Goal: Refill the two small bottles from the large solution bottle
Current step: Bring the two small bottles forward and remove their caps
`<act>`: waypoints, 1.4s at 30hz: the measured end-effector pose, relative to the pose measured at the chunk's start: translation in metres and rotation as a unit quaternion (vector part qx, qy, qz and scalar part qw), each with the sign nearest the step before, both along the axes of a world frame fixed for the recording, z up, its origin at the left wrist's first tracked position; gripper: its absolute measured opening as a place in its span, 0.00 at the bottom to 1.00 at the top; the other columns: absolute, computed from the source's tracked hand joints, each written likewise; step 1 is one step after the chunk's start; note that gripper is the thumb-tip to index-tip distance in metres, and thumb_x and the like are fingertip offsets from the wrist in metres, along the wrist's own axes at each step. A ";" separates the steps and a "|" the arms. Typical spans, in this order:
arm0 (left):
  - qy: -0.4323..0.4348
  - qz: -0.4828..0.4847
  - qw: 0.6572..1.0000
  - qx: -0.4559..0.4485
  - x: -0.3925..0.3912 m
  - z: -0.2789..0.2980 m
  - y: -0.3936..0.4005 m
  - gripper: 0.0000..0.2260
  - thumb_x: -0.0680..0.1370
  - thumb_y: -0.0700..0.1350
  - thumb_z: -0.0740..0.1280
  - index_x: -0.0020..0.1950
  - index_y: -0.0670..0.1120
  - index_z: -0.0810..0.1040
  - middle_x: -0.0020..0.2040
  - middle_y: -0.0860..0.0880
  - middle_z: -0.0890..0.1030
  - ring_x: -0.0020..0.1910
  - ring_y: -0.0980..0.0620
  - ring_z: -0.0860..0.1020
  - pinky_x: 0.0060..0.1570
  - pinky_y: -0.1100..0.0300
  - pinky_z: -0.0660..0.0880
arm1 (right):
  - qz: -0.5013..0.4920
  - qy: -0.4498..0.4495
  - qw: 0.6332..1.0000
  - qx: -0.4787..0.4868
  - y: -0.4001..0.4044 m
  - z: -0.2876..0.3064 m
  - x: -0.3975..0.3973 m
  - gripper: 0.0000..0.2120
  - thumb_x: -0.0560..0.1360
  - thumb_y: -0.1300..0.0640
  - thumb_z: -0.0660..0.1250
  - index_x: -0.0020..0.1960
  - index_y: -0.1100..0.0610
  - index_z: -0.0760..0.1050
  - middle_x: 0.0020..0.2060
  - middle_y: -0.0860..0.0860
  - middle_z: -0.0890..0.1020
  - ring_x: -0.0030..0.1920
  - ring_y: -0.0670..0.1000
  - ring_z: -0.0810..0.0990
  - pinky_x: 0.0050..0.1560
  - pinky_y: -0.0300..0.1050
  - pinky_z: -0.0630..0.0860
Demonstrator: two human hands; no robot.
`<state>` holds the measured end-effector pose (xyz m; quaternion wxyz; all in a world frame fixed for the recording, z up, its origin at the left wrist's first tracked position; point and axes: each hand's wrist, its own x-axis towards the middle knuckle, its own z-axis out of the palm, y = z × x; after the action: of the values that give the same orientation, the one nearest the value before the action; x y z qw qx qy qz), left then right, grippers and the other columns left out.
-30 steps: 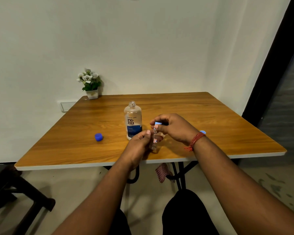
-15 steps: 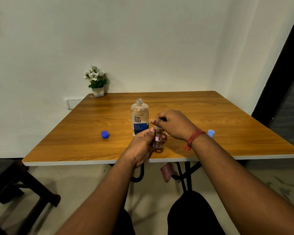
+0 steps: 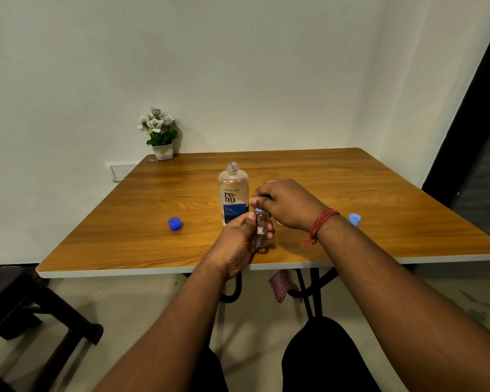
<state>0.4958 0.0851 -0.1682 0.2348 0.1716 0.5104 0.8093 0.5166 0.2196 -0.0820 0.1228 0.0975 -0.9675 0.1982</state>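
Observation:
The large solution bottle (image 3: 233, 192), clear with a blue label, stands uncapped at the middle of the wooden table (image 3: 379, 188). Just in front of it my left hand (image 3: 238, 241) grips a small clear bottle (image 3: 260, 232) upright above the table. My right hand (image 3: 287, 203) is curled over that bottle's top, fingertips pinching its light blue cap (image 3: 258, 209). A dark blue cap (image 3: 175, 223) lies on the table to the left. A light blue cap (image 3: 354, 219) rests to the right, behind my right wrist. A second small bottle is not visible.
A small potted plant (image 3: 160, 134) stands at the table's far left corner by the wall. A dark chair (image 3: 26, 312) sits at the lower left beside the table. A checked cloth (image 3: 280, 284) hangs under the table's near edge.
The camera view shifted, so the table sits differently in frame. My right hand's fingers have settled lower on the small bottle's cap, hiding most of it. My left hand keeps its grip.

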 end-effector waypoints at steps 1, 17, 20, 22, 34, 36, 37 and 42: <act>-0.007 0.000 1.000 0.004 0.000 0.000 0.000 0.14 0.86 0.46 0.54 0.55 0.40 0.76 0.40 0.44 0.81 0.40 0.49 0.78 0.47 0.50 0.78 | 0.005 0.002 1.000 0.001 0.000 0.000 0.000 0.12 0.81 0.51 0.63 0.56 0.57 0.82 0.49 0.50 0.81 0.49 0.49 0.77 0.49 0.46 0.74; -0.041 0.026 0.998 0.033 0.001 0.001 0.003 0.16 0.85 0.47 0.55 0.55 0.38 0.77 0.42 0.42 0.82 0.42 0.47 0.82 0.52 0.53 0.74 | -0.040 0.032 0.996 -0.070 0.000 0.006 0.004 0.11 0.74 0.48 0.72 0.46 0.53 0.74 0.39 0.45 0.76 0.38 0.43 0.72 0.35 0.39 0.67; -0.042 0.025 0.998 0.029 0.002 0.001 0.002 0.16 0.85 0.47 0.55 0.55 0.38 0.77 0.42 0.42 0.83 0.42 0.48 0.82 0.52 0.53 0.74 | -0.036 0.023 0.993 -0.107 -0.001 0.004 0.007 0.07 0.74 0.52 0.72 0.46 0.53 0.76 0.39 0.45 0.78 0.39 0.44 0.75 0.35 0.37 0.69; -0.040 0.022 0.999 0.024 0.002 0.001 0.001 0.16 0.85 0.46 0.54 0.56 0.38 0.77 0.42 0.42 0.83 0.42 0.48 0.82 0.51 0.53 0.73 | -0.035 0.012 0.991 -0.129 -0.001 0.006 0.008 0.04 0.74 0.55 0.70 0.47 0.54 0.77 0.40 0.46 0.79 0.41 0.46 0.77 0.36 0.37 0.71; -0.039 0.017 0.999 0.021 0.003 0.002 0.001 0.16 0.85 0.46 0.54 0.57 0.38 0.77 0.43 0.41 0.83 0.44 0.46 0.82 0.56 0.47 0.72 | -0.053 -0.013 0.977 -0.205 0.002 -0.006 0.004 0.10 0.74 0.49 0.72 0.48 0.53 0.75 0.37 0.48 0.77 0.38 0.46 0.75 0.38 0.41 0.73; -0.039 0.016 0.999 0.013 0.003 0.002 0.000 0.16 0.86 0.46 0.54 0.58 0.38 0.77 0.43 0.42 0.84 0.45 0.46 0.82 0.56 0.47 0.72 | -0.051 -0.019 0.975 -0.217 0.002 -0.005 0.004 0.07 0.74 0.52 0.71 0.48 0.53 0.76 0.39 0.49 0.79 0.39 0.47 0.77 0.40 0.44 0.75; -0.040 0.017 0.999 0.010 0.003 0.002 0.000 0.16 0.86 0.46 0.54 0.58 0.38 0.77 0.43 0.42 0.84 0.45 0.46 0.83 0.55 0.49 0.73 | -0.051 -0.023 0.972 -0.226 0.002 -0.004 0.004 0.05 0.75 0.54 0.70 0.49 0.53 0.77 0.41 0.50 0.81 0.41 0.48 0.79 0.42 0.45 0.76; -0.045 0.021 0.999 0.011 0.001 0.000 0.001 0.16 0.85 0.46 0.55 0.58 0.38 0.77 0.44 0.42 0.85 0.45 0.46 0.83 0.55 0.50 0.74 | -0.039 -0.046 0.954 -0.294 0.004 -0.001 0.006 0.09 0.74 0.57 0.69 0.54 0.51 0.77 0.46 0.50 0.83 0.48 0.48 0.81 0.52 0.49 0.79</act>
<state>0.4968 0.0858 -0.1681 0.2391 0.1267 0.4937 0.8265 0.5225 0.2237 -0.0827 0.1088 0.0098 -0.8742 0.4732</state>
